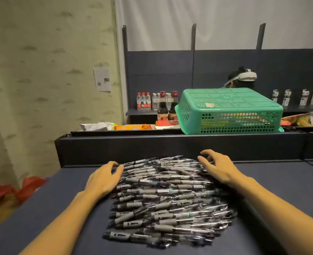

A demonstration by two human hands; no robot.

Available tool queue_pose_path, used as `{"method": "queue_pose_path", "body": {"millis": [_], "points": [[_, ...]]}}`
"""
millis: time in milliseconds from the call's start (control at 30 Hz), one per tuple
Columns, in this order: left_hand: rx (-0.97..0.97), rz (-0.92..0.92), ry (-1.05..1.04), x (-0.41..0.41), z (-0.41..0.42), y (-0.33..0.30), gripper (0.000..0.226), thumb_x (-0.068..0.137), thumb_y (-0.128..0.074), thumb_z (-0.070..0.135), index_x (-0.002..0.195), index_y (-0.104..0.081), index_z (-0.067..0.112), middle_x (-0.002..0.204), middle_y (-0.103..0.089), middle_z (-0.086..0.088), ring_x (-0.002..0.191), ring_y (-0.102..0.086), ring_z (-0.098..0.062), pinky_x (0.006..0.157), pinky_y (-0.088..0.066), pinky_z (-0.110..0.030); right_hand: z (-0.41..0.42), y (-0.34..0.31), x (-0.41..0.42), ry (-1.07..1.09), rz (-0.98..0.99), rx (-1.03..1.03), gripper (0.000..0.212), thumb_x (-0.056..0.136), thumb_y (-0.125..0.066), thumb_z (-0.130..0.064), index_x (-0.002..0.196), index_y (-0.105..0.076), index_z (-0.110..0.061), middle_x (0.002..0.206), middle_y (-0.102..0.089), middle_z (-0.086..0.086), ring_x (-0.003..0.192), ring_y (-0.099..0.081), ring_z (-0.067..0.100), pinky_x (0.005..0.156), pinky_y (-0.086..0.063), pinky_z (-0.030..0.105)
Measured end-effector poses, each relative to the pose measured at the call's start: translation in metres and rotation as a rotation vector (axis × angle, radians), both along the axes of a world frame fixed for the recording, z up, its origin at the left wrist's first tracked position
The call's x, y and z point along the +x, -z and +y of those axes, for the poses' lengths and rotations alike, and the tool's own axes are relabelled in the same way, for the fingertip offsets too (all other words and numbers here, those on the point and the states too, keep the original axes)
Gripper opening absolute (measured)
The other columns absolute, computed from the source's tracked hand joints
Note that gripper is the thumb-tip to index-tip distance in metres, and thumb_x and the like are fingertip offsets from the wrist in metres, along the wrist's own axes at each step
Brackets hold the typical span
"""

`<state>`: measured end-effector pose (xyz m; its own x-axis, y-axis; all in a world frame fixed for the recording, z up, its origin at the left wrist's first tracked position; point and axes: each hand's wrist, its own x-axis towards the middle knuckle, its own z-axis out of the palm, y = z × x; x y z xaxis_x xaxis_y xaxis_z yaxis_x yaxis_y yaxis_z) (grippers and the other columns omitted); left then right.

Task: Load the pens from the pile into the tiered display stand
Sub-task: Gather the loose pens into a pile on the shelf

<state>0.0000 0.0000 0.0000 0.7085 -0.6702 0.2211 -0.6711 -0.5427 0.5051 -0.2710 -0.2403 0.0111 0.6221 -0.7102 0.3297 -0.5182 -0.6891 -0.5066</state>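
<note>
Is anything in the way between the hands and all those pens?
No. The left hand rests at the left edge of the pen pile, and the right hand hovers over or touches its far right edge. Nothing lies between. The display stand is not in view, so that path cannot be judged.

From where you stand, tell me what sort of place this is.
Probably a small shop or stockroom: dark retail shelving with slotted uprights, bottled drinks lined on a shelf, and a bulk pile of pens awaiting display.
</note>
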Motion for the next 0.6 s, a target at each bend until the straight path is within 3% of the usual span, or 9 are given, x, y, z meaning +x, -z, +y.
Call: {"method": "queue_pose_path", "body": {"millis": [267, 467, 600], "points": [[-0.142, 0.192, 0.115, 0.004, -0.020, -0.001, 0.041, 0.098, -0.042, 0.043, 0.134, -0.048, 0.023, 0.135, -0.052, 0.001, 0.120, -0.048, -0.017, 0.089, -0.034, -0.025, -0.005, 0.011, 0.020, -0.031, -0.119, 0.147, 0.038, 0.092, -0.054, -0.051, 0.119, -0.062, -0.026, 0.104, -0.065, 0.000, 0.097, -0.061, 0.017, 0.089, -0.047, 0.032], [-0.089, 0.235, 0.161, -0.006, -0.042, -0.003, 0.045, 0.098, -0.041, 0.044, 0.138, -0.045, 0.025, 0.138, -0.050, 0.002, 0.122, -0.047, -0.015, 0.096, -0.034, -0.027, -0.006, 0.010, 0.023, -0.111, -0.072, 0.193, 0.042, 0.096, -0.048, -0.046, 0.134, -0.054, -0.028, 0.124, -0.062, 0.001, 0.110, -0.058, 0.016, 0.092, -0.038, 0.025], [-0.118, 0.288, 0.160, -0.012, -0.054, -0.006, 0.040, 0.098, -0.042, 0.042, 0.133, -0.049, 0.026, 0.133, -0.053, 0.004, 0.118, -0.048, -0.013, 0.095, -0.035, -0.027, -0.004, 0.013, 0.032, -0.147, -0.003, 0.154, 0.045, 0.098, -0.042, -0.046, 0.138, -0.050, -0.027, 0.137, -0.053, 0.005, 0.128, -0.047, 0.019, 0.105, -0.034, 0.031]]}}
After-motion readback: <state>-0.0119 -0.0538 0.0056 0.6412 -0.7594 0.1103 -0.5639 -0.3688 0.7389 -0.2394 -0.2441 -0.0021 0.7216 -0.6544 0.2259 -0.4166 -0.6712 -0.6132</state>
